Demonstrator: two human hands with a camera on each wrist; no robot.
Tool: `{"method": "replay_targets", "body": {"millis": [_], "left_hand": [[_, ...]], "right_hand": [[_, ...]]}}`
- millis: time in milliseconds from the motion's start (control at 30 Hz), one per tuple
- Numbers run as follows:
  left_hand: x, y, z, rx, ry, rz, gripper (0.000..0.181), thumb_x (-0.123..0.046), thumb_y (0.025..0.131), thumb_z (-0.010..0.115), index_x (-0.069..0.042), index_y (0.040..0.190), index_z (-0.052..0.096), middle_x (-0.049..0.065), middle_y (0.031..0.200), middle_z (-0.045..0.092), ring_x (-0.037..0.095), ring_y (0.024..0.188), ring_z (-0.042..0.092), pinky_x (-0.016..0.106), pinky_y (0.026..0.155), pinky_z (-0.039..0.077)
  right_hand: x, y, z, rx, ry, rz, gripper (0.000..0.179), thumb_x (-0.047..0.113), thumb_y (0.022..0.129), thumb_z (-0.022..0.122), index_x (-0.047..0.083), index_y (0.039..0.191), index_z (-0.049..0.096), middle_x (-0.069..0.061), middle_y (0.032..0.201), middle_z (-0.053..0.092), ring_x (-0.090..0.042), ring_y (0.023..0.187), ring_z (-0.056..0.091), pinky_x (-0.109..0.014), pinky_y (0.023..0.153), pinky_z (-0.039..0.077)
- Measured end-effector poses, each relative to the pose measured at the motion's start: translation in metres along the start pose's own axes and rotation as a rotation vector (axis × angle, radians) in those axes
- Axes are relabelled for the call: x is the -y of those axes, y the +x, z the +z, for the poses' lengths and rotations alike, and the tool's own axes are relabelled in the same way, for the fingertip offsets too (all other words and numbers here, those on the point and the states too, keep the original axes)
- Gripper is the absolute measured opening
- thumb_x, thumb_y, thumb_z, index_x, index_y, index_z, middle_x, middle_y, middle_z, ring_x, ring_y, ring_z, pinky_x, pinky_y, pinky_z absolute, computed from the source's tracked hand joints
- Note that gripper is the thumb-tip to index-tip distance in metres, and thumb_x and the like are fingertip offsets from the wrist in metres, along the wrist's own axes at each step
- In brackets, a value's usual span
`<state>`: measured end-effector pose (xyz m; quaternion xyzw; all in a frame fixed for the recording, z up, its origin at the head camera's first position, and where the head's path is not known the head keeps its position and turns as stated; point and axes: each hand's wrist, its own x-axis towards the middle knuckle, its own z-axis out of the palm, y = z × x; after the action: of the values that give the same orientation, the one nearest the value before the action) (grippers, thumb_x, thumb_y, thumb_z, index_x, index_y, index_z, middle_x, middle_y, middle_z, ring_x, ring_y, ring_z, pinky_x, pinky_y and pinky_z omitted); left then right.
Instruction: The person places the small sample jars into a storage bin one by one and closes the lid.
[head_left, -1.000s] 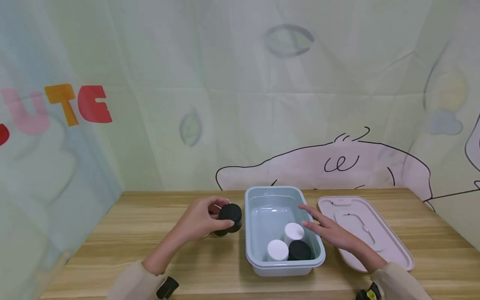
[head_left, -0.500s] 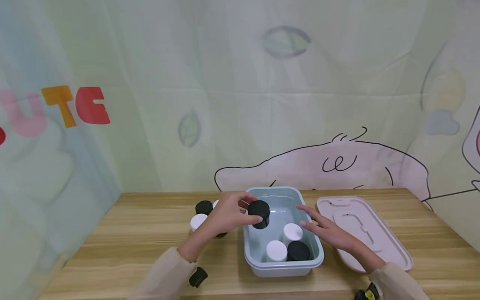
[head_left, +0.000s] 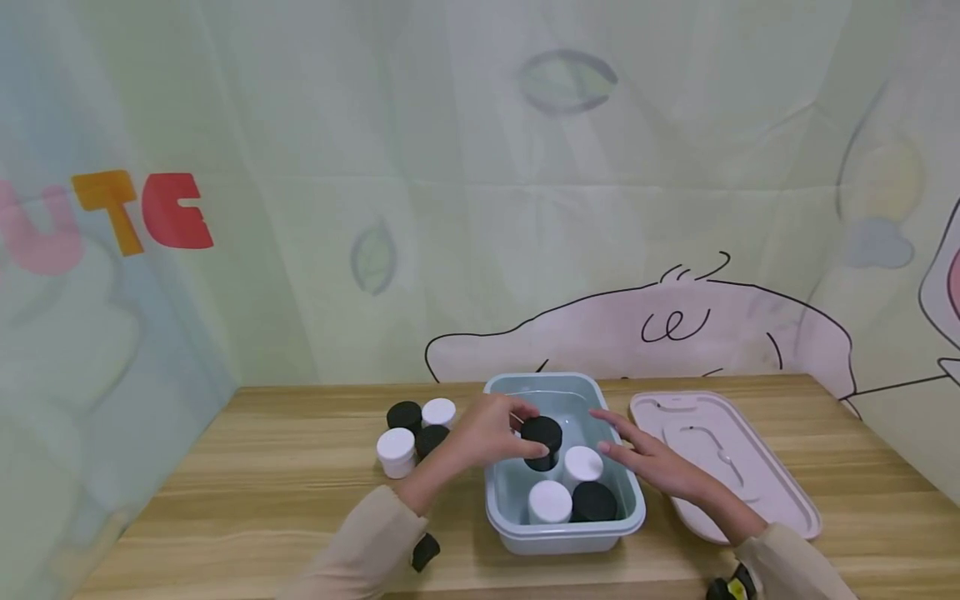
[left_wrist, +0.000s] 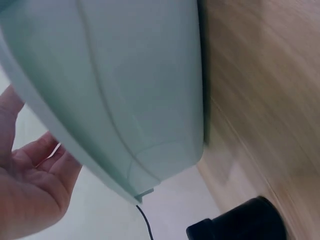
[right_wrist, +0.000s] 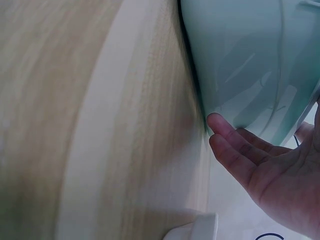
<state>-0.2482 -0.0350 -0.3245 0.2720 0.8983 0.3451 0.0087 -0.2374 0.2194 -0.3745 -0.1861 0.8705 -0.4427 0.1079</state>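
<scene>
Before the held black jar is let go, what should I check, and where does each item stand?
1. Grip: left hand pinches the black jar: ok.
2. Position: jar within the blue tub's outline in the head view: ok.
3. Jar's base on the tub floor: cannot tell.
4. Right hand at the tub's side: ok.
5. Pink lid off the tub: ok.

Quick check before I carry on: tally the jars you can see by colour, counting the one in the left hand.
Black jars: 4
White jars: 4
Total in view: 8
</scene>
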Motion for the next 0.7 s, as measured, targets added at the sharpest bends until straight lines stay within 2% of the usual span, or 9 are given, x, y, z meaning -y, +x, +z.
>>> {"method": "replay_targets", "body": {"millis": [333, 533, 700], "left_hand": [[-0.0016, 0.0064, 0.0081, 0.102, 0.133, 0.071, 0.038, -0.022, 0.068, 0.079, -0.002, 0.098, 0.069, 0.006, 0.092, 0.068, 0.013, 0.079, 0.063, 0.021, 0.072, 0.048], [-0.0015, 0.0074, 0.0084, 0.193, 0.24, 0.12, 0.038, -0.022, 0.07, 0.078, -0.003, 0.101, 0.068, 0.006, 0.095, 0.068, 0.013, 0.081, 0.063, 0.02, 0.074, 0.047], [-0.0021, 0.0091, 0.0091, 0.261, 0.316, 0.128, 0.038, -0.022, 0.073, 0.076, -0.003, 0.105, 0.066, 0.004, 0.097, 0.067, 0.011, 0.086, 0.06, 0.021, 0.077, 0.046]], "right_hand": [[0.0019, -0.0001, 0.001, -0.004, -0.001, 0.011, 0.052, 0.032, 0.096, 0.042, 0.016, 0.143, 0.026, -0.022, 0.147, 0.018, -0.043, 0.13, 0.024, -0.062, 0.098, 0.026], [0.003, 0.0, 0.0015, -0.011, -0.011, 0.025, 0.052, 0.033, 0.096, 0.042, 0.017, 0.143, 0.026, -0.021, 0.147, 0.019, -0.043, 0.13, 0.026, -0.062, 0.098, 0.027], [0.0031, 0.0004, 0.0016, -0.011, -0.007, 0.033, 0.052, 0.033, 0.096, 0.042, 0.017, 0.143, 0.026, -0.021, 0.148, 0.018, -0.043, 0.13, 0.025, -0.062, 0.097, 0.027]]}}
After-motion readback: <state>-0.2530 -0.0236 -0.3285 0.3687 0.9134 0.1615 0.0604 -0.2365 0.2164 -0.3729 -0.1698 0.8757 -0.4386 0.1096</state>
